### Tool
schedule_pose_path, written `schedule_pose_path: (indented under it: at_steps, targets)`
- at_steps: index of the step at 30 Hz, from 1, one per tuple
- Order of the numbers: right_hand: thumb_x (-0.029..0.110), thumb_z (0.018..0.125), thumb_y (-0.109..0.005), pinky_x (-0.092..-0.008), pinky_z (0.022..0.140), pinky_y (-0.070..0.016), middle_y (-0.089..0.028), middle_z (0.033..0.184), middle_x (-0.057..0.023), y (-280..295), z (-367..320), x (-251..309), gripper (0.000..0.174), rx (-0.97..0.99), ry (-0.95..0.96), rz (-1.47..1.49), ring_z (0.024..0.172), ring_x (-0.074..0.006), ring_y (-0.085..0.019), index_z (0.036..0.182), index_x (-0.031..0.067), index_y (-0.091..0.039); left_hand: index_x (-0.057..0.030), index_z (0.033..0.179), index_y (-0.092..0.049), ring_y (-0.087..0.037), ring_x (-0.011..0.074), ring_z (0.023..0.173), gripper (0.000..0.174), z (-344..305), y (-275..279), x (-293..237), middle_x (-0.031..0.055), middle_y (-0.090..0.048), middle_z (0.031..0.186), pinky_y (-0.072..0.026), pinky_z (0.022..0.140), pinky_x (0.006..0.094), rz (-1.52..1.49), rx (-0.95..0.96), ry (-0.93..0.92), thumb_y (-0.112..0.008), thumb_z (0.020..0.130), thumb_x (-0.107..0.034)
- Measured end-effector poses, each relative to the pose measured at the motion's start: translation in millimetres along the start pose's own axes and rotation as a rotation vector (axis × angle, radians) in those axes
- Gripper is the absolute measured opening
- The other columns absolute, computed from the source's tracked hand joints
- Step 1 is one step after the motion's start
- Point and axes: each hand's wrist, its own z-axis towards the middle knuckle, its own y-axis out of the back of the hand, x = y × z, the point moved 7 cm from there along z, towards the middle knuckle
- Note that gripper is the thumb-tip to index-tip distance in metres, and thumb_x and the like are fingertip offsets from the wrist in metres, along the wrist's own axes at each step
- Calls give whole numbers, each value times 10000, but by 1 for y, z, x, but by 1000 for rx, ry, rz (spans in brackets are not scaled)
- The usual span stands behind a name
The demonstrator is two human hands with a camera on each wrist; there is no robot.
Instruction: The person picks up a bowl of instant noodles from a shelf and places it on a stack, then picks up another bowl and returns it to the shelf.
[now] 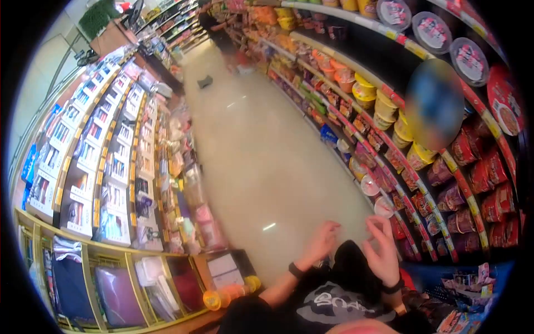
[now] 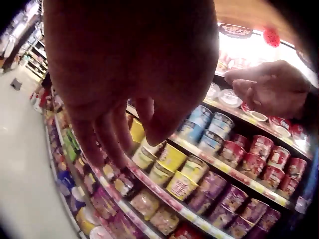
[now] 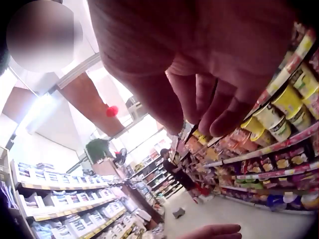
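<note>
Both hands are raised in front of the person's black shirt (image 1: pixel 311 289), apart from each other, with nothing held. In the head view the left hand (image 1: pixel 321 246) has its fingers loosely bent, pointing up the aisle. The right hand (image 1: pixel 384 256) is a little to its right, fingers relaxed, nearest the shelves of packaged cups. Seen from the left wrist, the left hand (image 2: pixel 129 59) hangs dark and large before yellow cups (image 2: pixel 172 158). From the right wrist, the right hand (image 3: pixel 199 55) shows loosely bent fingers, with part of the left hand at the bottom edge.
A store aisle with a pale floor (image 1: pixel 250 145) runs ahead. Shelves of boxed goods (image 1: pixel 117 167) line the left; shelves of cups and bags (image 1: pixel 389 111) line the right. Farther down, a person in dark clothes (image 3: pixel 174 172) stands beside the right shelves, near a grey object (image 3: pixel 178 213) on the floor.
</note>
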Motion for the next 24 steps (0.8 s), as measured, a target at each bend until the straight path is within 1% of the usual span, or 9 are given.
schedule_pose_path:
  at_steps: [2, 3, 6, 7, 11, 14, 17, 20, 24]
  targets:
    - [-107, 839, -625, -304, 878, -521, -506, 1356, -146, -14, 36, -5, 556, 34, 0, 100, 1148, -247, -574, 1384, -38, -547, -51, 1281, -587, -649, 283, 1106, 358, 20, 31, -4, 134, -599, 1240, -526, 928, 386, 19, -59, 88, -580, 925, -4]
    - [-100, 845, -620, -292, 846, -526, -507, 1369, -141, -19, 48, -10, 574, 68, 29, 91, 1117, -233, -581, 1407, -46, -516, -59, 1262, -609, -669, 268, 1061, 329, 23, 41, -1, 124, -623, 1213, -538, 902, 383, 38, -105, 76, -593, 935, -22]
    - [-80, 851, -626, -285, 821, -527, -509, 1372, -136, -22, 84, -37, 524, 147, 5, 116, 1089, -219, -586, 1369, -63, -543, -63, 1252, -625, -671, 256, 1072, 316, 38, 56, 25, 130, -641, 1197, -540, 910, 374, 151, -145, 163, -602, 938, -29]
    - [-63, 851, -635, -286, 793, -533, -514, 1359, -130, -22, 97, -47, 475, 156, -3, 114, 1042, -209, -605, 1321, -75, -575, -62, 1227, -627, -665, 274, 1014, 310, 49, 60, 24, 147, -634, 1151, -530, 886, 382, 141, -187, 130, -594, 920, -33]
    - [-49, 846, -645, -298, 758, -551, -514, 1335, -126, -9, 135, -98, 440, 186, -85, 212, 981, -204, -636, 1282, -83, -596, -76, 1260, -632, -680, 282, 1005, 333, 111, 50, 40, 140, -665, 1158, -539, 858, 403, 76, -116, 207, -614, 927, -64]
    - [-39, 842, -655, -307, 770, -560, -505, 1358, -130, 24, 172, -119, 466, 149, -118, 211, 992, -213, -642, 1301, -79, -584, -70, 1285, -611, -665, 266, 1101, 344, 180, 33, -2, 135, -642, 1204, -533, 943, 374, 206, 90, 163, -597, 943, -40]
    - [-29, 839, -664, -319, 790, -566, -507, 1377, -134, 49, 212, -141, 501, 77, -106, 253, 984, -226, -654, 1330, -60, -571, -71, 1318, -586, -652, 273, 1122, 381, 243, 19, -31, 150, -640, 1209, -522, 956, 376, 144, 188, 65, -598, 938, -44]
    - [-13, 835, -680, -320, 798, -562, -526, 1372, -138, 64, 250, -164, 539, 72, -36, 193, 976, -221, -663, 1360, -37, -557, -59, 1334, -569, -645, 277, 1133, 400, 289, 15, -50, 154, -646, 1201, -514, 972, 381, 202, 173, -32, -606, 937, -41]
    - [21, 838, -706, -320, 783, -559, -555, 1338, -140, 56, 300, -173, 488, 159, -87, 167, 939, -211, -672, 1311, -34, -599, -43, 1375, -541, -648, 271, 1141, 432, 322, 27, -37, 147, -650, 1234, -517, 979, 389, 107, 57, 44, -633, 953, -65]
